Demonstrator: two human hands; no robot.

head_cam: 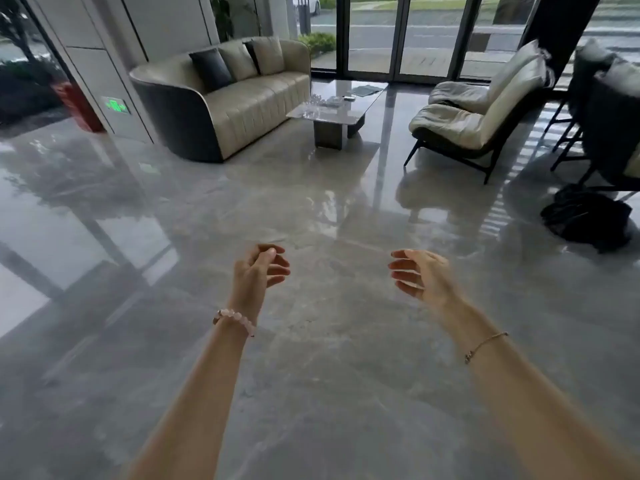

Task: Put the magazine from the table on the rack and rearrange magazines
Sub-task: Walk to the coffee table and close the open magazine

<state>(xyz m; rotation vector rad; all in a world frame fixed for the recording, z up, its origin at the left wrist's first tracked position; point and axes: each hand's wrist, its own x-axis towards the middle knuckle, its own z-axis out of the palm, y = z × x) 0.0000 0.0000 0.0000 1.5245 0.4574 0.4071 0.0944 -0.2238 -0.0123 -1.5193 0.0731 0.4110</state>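
A grey-green magazine (367, 89) lies flat at the far end of a glossy low table (360, 107) across the room. My left hand (258, 275) and my right hand (420, 275) are held out over the bare floor, far short of the table. Both hands are empty, fingers loosely curled and apart. A beaded bracelet sits on the left wrist and a thin chain on the right. No magazine rack is in view.
A beige sofa (242, 98) stands left of the table, two cream lounge chairs (478, 109) to its right. A dark bag (588, 220) lies on the floor at right beside dark chairs. Glass items (320, 103) sit on the table. Polished grey floor stretches between me and the table.
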